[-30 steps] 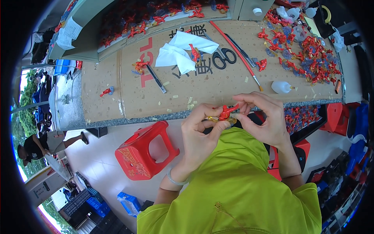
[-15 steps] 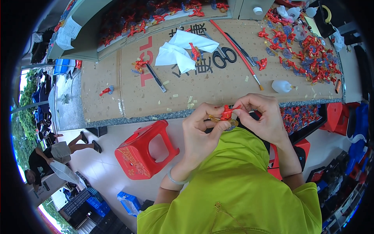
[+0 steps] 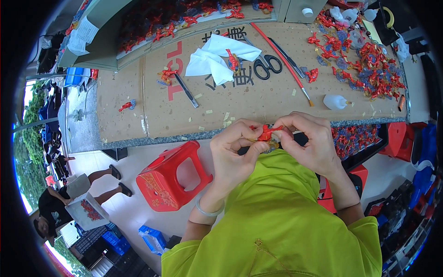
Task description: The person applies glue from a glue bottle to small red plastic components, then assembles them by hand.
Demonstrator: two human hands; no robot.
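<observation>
Close to my body, just off the table's near edge, both hands meet on a small glossy red figurine (image 3: 265, 134) with a translucent yellow and bluish base. My left hand (image 3: 231, 152) pinches its body and base between thumb and fingers. At its right side, my right hand (image 3: 310, 142) has thumb and forefinger closed on a thin red part that sticks out. The fingers partly hide the piece. On the table ahead, another red figurine (image 3: 232, 61) lies on a crumpled white cloth (image 3: 210, 67).
Cardboard (image 3: 161, 113) covers the table, holding a craft knife (image 3: 186, 91), scissors (image 3: 267, 67), a red paintbrush (image 3: 295, 78), a white bottle (image 3: 335, 102) and a pile of red figurines (image 3: 374, 74). A red stool (image 3: 159, 184) stands left. A person carries a tray (image 3: 83, 217) farther left.
My hands have shifted slightly left, and the figurine has turned a little between my fingers. At the left, the walking person has come nearer, with the tray now showing red pieces.
</observation>
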